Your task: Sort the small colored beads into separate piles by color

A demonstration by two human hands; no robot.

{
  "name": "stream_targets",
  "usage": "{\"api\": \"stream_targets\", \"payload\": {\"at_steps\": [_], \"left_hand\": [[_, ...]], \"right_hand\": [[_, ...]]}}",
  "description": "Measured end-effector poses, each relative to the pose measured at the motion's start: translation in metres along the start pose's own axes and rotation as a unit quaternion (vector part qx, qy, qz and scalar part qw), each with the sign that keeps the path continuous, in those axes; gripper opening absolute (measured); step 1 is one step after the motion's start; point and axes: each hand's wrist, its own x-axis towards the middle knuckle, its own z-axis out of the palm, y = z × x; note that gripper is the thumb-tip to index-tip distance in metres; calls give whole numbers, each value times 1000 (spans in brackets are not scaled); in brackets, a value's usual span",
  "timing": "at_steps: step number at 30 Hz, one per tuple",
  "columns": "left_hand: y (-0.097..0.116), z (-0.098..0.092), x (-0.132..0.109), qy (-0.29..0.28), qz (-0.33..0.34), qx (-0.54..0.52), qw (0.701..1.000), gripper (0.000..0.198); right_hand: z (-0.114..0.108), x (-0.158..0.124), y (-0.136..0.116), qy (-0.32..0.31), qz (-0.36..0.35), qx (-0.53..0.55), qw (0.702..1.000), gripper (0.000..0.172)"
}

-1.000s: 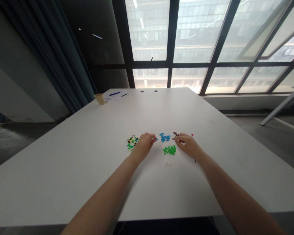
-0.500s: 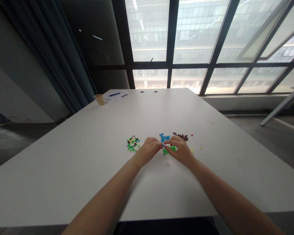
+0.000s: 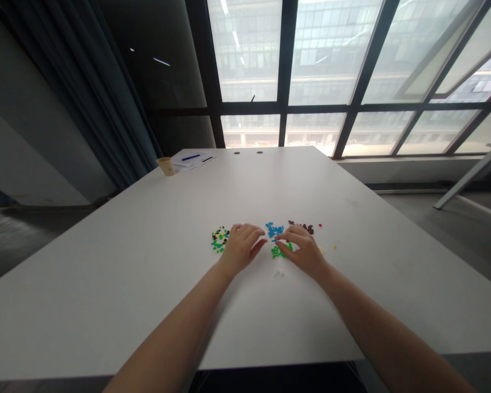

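Facing each other below the centre of the frame, the left hand (image 3: 241,244) held its fingers apart with nothing visible between them, while the right hand (image 3: 305,251) had its fingertips at a blue piece (image 3: 274,240); whether they were clamped on it could not be told. Grouping by colour appeared well advanced: a blue group (image 3: 274,229), green group (image 3: 275,252) and brown group (image 3: 310,227) lay near the right hand, white pieces (image 3: 279,274) lower, a red piece (image 3: 320,225) and yellow piece (image 3: 334,247) farther right on the bench (image 3: 245,202). A mixed pile (image 3: 220,239), left of centre, was left unsorted. The left hand apparently covered its edge; the right hand partly hid the green and brown groups.
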Motion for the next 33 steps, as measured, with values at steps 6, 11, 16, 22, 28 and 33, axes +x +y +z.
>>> {"api": "stream_targets", "payload": {"at_steps": [6, 11, 16, 22, 28, 33], "left_hand": [[-31, 13, -9, -52, -216, 94, 971, 19], [-63, 23, -24, -100, -267, 102, 953, 22], [-74, 30, -28, -112, -259, 73, 957, 23], [-79, 26, -26, -139, -280, 41, 949, 19], [-81, 21, -27, -166, -294, -3, 941, 21], [-73, 16, -22, -137, -283, 16, 949, 21]], "right_hand": [[-1, -2, 27, -12, 171, -198, 965, 13], [8, 1, 49, -88, 226, -242, 940, 16], [19, 8, 54, -142, 240, -273, 921, 17], [29, 15, 52, -172, 258, -264, 913, 14], [17, 13, 50, -139, 272, -241, 921, 20], [-3, 2, 59, -56, 294, -211, 930, 24]]}}
